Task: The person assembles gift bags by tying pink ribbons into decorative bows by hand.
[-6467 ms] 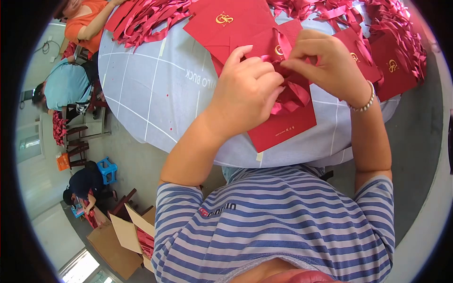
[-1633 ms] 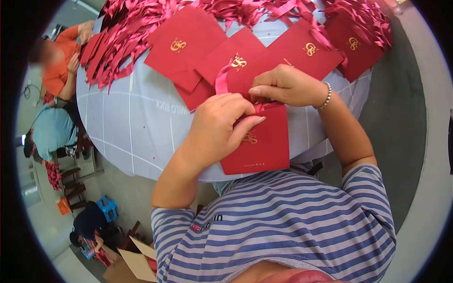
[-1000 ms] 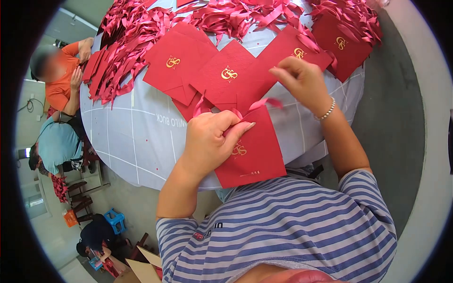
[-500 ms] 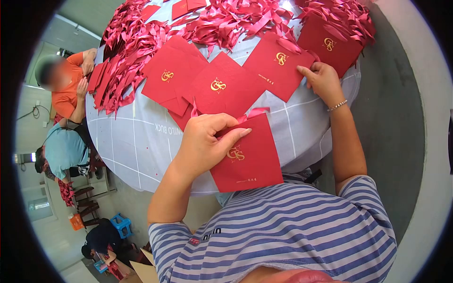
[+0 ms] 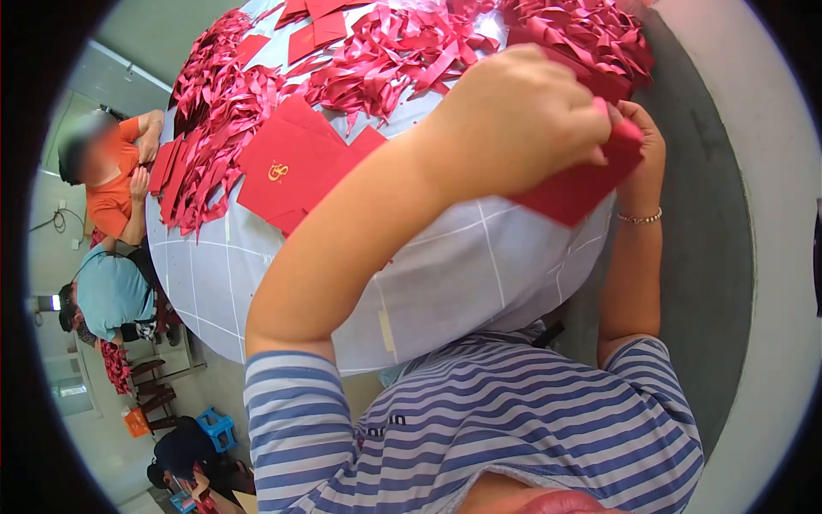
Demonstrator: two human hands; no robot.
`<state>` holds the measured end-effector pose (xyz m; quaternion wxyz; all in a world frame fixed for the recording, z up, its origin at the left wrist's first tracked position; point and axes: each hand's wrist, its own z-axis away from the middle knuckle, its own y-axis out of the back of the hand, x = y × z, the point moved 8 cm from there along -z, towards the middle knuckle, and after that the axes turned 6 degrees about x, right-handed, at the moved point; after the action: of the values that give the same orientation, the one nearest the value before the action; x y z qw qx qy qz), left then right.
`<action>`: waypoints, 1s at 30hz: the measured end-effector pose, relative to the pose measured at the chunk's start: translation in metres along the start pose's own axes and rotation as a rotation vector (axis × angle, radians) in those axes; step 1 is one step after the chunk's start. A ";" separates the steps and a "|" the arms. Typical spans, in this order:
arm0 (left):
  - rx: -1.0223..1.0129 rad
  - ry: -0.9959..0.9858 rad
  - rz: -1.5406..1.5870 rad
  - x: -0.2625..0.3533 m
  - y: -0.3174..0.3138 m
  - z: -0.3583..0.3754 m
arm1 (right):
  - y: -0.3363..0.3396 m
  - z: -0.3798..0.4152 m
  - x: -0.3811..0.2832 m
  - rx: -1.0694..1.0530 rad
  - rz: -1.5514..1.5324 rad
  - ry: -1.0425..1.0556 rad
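Note:
My left hand [image 5: 527, 120] reaches across the table to the right, fingers closed and somewhat blurred, with a pink ribbon [image 5: 629, 133] at the fingertips. Directly beside it, my right hand [image 5: 644, 141] pinches the upper right corner of a red envelope [image 5: 569, 188]. That envelope hangs tilted over the table's right edge, and my left hand hides part of it. Other red envelopes with a gold emblem [image 5: 287, 167] lie overlapping on the cloth left of my forearm, which covers some of them.
Heaps of pink ribbons [image 5: 385, 64] cover the far side of the table with its white-lined grey cloth [image 5: 437, 291]. A person in orange [image 5: 116, 201] sits at the left edge; others are farther behind. A blue stool [image 5: 217, 430] stands on the floor.
My left hand has moved up and right from the front edge to my right hand. The envelope it held in front of me is gone from there. My right hand has shifted slightly right.

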<state>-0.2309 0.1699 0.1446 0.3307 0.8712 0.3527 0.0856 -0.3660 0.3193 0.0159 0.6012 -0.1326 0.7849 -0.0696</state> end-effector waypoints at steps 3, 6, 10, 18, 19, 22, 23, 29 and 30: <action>0.106 0.015 -0.070 -0.037 -0.032 0.000 | 0.035 -0.010 0.016 0.014 0.064 -0.010; 0.143 0.233 -0.007 -0.059 -0.040 0.032 | 0.050 0.002 0.011 0.170 0.135 -0.005; 0.055 0.414 0.036 -0.063 -0.024 0.100 | 0.073 0.012 0.017 0.290 0.086 0.093; -0.138 0.930 -0.409 -0.031 0.062 0.203 | 0.013 0.042 -0.023 0.157 0.176 0.372; -0.155 0.941 -0.474 -0.026 0.067 0.214 | -0.004 0.047 -0.025 0.071 0.175 0.408; -0.143 1.016 -0.507 -0.014 0.075 0.228 | -0.062 0.065 -0.015 -0.196 0.241 0.287; -0.125 1.002 -0.508 -0.013 0.075 0.233 | -0.083 0.071 -0.002 -0.312 0.233 0.217; -0.033 0.964 -0.486 -0.011 0.080 0.244 | -0.182 0.112 0.039 -0.844 0.770 0.395; -0.024 0.968 -0.491 -0.011 0.082 0.244 | -0.189 0.110 0.042 -0.851 0.772 0.403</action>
<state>-0.0998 -0.0069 0.0101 0.1508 0.6204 0.6568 0.4013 -0.2470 0.1314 -0.0018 0.3171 -0.0514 0.8336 0.4494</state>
